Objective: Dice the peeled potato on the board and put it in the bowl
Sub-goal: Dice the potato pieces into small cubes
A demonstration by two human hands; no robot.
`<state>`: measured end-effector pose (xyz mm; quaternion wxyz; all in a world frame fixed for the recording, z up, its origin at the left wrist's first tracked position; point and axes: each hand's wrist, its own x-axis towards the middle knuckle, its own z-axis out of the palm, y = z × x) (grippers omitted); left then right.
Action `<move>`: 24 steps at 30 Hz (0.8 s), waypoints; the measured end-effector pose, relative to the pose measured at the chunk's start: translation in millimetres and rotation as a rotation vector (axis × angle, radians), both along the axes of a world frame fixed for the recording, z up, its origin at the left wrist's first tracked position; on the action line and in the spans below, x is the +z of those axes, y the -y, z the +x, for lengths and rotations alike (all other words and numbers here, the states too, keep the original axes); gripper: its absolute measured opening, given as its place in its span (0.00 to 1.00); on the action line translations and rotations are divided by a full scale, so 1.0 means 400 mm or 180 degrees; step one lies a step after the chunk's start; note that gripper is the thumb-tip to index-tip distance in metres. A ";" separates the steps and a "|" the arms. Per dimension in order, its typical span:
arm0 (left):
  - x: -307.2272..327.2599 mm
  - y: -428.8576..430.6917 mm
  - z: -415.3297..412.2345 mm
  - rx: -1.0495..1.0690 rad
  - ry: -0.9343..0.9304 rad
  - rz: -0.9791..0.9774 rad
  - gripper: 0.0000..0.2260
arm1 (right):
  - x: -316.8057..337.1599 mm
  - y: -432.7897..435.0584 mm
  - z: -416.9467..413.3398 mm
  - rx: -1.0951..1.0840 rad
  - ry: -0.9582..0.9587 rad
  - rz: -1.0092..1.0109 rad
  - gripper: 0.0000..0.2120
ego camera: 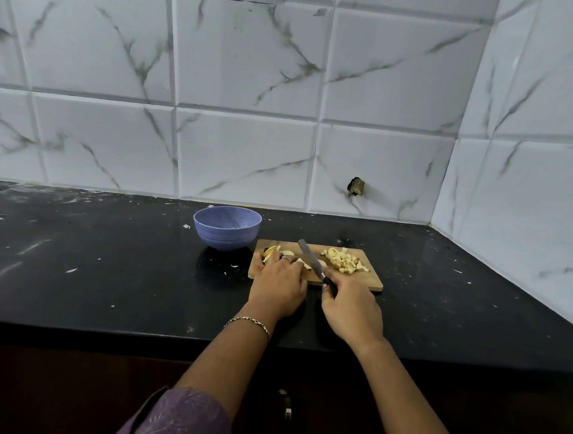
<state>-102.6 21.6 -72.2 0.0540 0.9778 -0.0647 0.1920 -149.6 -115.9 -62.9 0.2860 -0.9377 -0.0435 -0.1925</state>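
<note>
A small wooden cutting board [371, 281] lies on the black counter. Pale potato slices [278, 249] lie at the board's left end under the fingers of my left hand [280, 279], which holds them down. My right hand [351, 311] grips the black handle of a knife [309, 256], whose blade points away across the board, just right of the slices. A heap of diced potato [342, 260] sits on the right half of the board. The blue bowl [226, 227] stands just behind the board's left corner; its inside looks empty.
The black counter [110, 267] carries white specks and scraps. A white marble-look tiled wall runs behind and along the right side, forming a corner. A dark cabinet front with a handle [287, 407] is below the counter's edge.
</note>
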 end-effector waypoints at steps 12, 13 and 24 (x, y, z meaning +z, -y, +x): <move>-0.007 0.002 0.009 -0.0006 0.0053 -0.0226 0.18 | -0.010 -0.059 0.008 -0.0052 0.0363 -0.1172 0.21; -0.007 0.004 0.009 -0.0001 0.0078 -0.0235 0.18 | -0.009 -0.063 0.012 -0.0065 0.0362 -0.1266 0.21; -0.003 0.005 0.007 0.0033 -0.0018 -0.0094 0.17 | -0.012 -0.048 0.020 -0.0205 0.0383 -0.0462 0.22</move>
